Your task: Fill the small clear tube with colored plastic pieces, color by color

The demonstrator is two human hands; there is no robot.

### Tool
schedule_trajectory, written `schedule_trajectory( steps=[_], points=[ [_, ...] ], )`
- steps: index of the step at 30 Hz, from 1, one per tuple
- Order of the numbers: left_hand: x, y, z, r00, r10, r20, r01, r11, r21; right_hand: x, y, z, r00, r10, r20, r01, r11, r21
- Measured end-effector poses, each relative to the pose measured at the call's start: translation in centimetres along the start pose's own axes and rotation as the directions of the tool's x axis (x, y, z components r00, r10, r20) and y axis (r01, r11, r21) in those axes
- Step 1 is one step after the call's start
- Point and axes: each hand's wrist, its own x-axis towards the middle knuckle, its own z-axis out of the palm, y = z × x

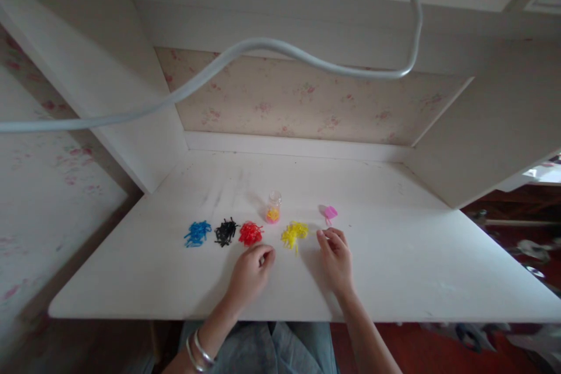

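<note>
My right hand (336,257) is just right of a pile of small yellow strips (294,234) that look like rubber bands. Its thumb and forefinger are pinched, with a faint yellow strip (313,232) at their tips. My left hand (252,272) rests closed in front of a pile of red strips (250,234); whatever its curled fingers may hold is hidden. Behind the piles stands a small clear jar (274,198) with yellow and pink inside it. A small pink piece (330,213) lies beyond my right hand.
Piles of black strips (226,232) and blue strips (197,234) lie to the left on the white desk (394,269). A white cable or tube (263,45) crosses above, close to the camera. Side panels (491,105) and a back wall (302,99) enclose the desk.
</note>
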Motion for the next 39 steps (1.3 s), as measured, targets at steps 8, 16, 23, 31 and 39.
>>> schedule_trajectory(
  steps=[8,16,23,31,39],
  points=[
    [-1.3,0.3,-0.2,0.998,0.022,0.054,-0.025,0.998,0.049,3.5,-5.6,3.0,0.977,-0.214,-0.008,0.214,0.977,-0.001],
    [-1.3,0.1,-0.3,0.998,0.027,0.062,-0.031,0.997,0.071,6.2,-10.0,6.2,0.927,-0.360,0.103,0.369,0.925,-0.094],
    [-1.4,0.1,-0.5,0.998,0.025,0.055,-0.028,0.998,0.065,6.4,-9.5,7.1,0.912,-0.370,0.175,0.397,0.904,-0.161],
    [-1.3,0.0,-0.3,0.996,0.029,0.080,-0.038,0.992,0.117,5.0,-6.7,3.7,0.955,-0.281,0.095,0.294,0.939,-0.177],
    [-0.9,2.1,1.9,0.996,-0.007,0.094,-0.027,0.933,0.358,0.7,0.0,1.0,0.984,-0.067,0.166,0.109,0.959,-0.261]
  ],
)
